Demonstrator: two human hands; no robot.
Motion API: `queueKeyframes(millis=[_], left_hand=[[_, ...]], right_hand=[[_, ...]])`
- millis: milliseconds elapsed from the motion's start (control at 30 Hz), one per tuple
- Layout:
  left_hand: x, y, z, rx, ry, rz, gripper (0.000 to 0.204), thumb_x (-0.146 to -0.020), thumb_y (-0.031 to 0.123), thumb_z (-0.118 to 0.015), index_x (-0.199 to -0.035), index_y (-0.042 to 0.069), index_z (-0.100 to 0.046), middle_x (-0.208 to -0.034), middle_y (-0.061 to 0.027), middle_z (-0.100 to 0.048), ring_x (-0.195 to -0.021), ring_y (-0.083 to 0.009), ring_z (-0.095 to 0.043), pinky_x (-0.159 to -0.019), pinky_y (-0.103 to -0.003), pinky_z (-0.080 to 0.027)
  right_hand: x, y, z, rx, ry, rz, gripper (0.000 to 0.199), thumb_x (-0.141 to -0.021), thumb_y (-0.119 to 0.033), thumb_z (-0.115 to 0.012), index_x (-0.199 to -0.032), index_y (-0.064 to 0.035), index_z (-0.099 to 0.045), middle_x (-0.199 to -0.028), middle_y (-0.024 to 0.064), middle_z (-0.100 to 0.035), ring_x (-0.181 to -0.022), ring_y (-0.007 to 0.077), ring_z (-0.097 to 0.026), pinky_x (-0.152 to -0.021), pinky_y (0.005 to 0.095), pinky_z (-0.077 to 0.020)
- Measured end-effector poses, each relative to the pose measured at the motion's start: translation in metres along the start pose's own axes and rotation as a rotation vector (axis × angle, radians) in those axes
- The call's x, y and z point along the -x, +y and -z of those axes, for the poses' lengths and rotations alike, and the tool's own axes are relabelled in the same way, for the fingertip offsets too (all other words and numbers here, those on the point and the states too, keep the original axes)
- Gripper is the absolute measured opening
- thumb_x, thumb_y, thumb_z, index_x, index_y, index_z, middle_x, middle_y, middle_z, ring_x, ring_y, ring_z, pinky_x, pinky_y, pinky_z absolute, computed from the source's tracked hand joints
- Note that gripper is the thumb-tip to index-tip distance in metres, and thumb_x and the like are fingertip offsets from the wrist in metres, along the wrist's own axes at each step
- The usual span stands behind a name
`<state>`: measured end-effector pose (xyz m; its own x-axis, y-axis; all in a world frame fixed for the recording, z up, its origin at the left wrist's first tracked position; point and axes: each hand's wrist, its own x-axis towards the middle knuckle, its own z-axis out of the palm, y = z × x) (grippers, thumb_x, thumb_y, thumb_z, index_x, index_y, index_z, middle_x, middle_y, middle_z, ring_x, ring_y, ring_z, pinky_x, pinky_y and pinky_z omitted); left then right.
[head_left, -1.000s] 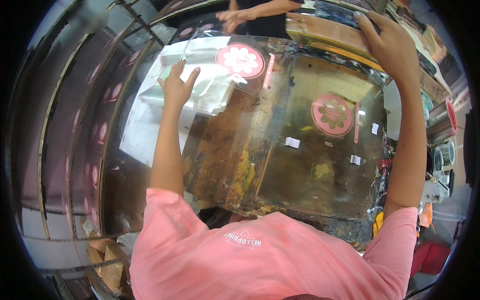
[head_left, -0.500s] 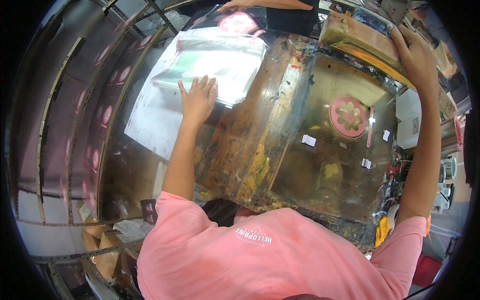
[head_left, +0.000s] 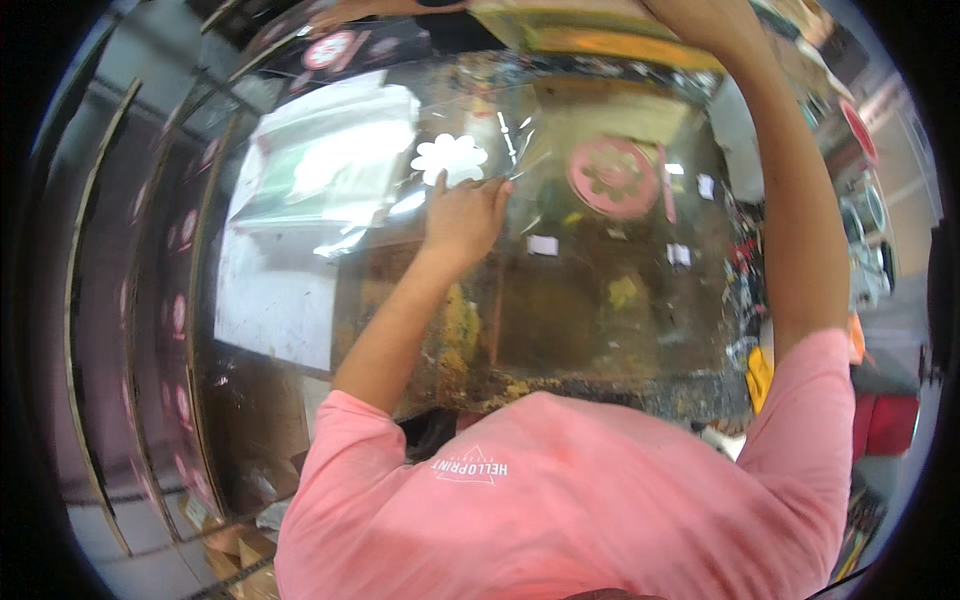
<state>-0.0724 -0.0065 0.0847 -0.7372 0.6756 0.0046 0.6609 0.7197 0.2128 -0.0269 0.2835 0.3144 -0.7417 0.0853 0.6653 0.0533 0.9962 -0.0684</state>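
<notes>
My left hand (head_left: 465, 222) is closed on the near edge of a clear plastic sheet (head_left: 400, 208), over the middle of the worktable. A white flower shape (head_left: 450, 158) and a thin white strip (head_left: 507, 138) show on the sheet. To its right, a pink disc with a flower pattern (head_left: 612, 177) lies beside a slim pink strip (head_left: 667, 185) on the brown board. My right hand (head_left: 690, 18) is at the raised wooden-framed screen (head_left: 610, 38) on the far side; the picture's upper edge cuts off its fingers.
A stack of clear sheets (head_left: 300, 170) rests on white paper (head_left: 275, 310) at the left. Small white pieces (head_left: 543, 245) dot the board. Rack bars (head_left: 128, 340) rise at the far left. Another person's arm (head_left: 380, 10) reaches in at the far edge. Cans (head_left: 868, 207) stand at the right.
My left hand has left the stack and moved right with a clear sheet in it. The view has shifted, and my right hand stays by the raised screen.
</notes>
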Motion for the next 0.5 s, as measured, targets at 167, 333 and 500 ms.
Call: queueKeyframes(millis=[167,333,500], left_hand=[[-0.016,0.093,-0.102,-0.072,0.049,-0.21,0.101,-0.097,0.084,-0.04,-0.162,0.006,-0.042,-0.169,-0.0268,-0.032,-0.158,-0.0487,-0.026,-0.127,-0.067,-0.008],[-0.045,0.155,-0.138,0.042,0.214,-0.348,0.127,-0.078,0.098,-0.048,-0.163,0.003,-0.039,-0.17,-0.031,-0.026,-0.158,-0.0512,-0.021,-0.125,-0.071,-0.005],[-0.039,0.175,-0.142,0.147,0.214,-0.366,0.126,-0.076,0.099,-0.049,-0.155,0.0,-0.05,-0.165,-0.0312,-0.033,-0.153,-0.0518,-0.03,-0.122,-0.076,-0.008]], right_hand=[[-0.002,0.008,-0.003,0.005,-0.036,0.004,0.062,-0.097,-0.053,-0.049,-0.092,0.0019,-0.078,-0.096,0.0304,-0.074,-0.097,0.0464,-0.072,-0.091,0.0525,-0.0567],[-0.003,0.012,-0.004,0.007,-0.084,-0.032,0.064,-0.095,-0.054,-0.05,-0.085,0.0026,-0.078,-0.092,0.0315,-0.074,-0.093,0.0464,-0.073,-0.09,0.053,-0.0574],[-0.01,0.008,-0.004,0.067,0.03,-0.003,0.064,-0.095,-0.053,-0.05,-0.088,0.0037,-0.078,-0.096,0.0316,-0.074,-0.096,0.0457,-0.073,-0.093,0.0522,-0.0564]])
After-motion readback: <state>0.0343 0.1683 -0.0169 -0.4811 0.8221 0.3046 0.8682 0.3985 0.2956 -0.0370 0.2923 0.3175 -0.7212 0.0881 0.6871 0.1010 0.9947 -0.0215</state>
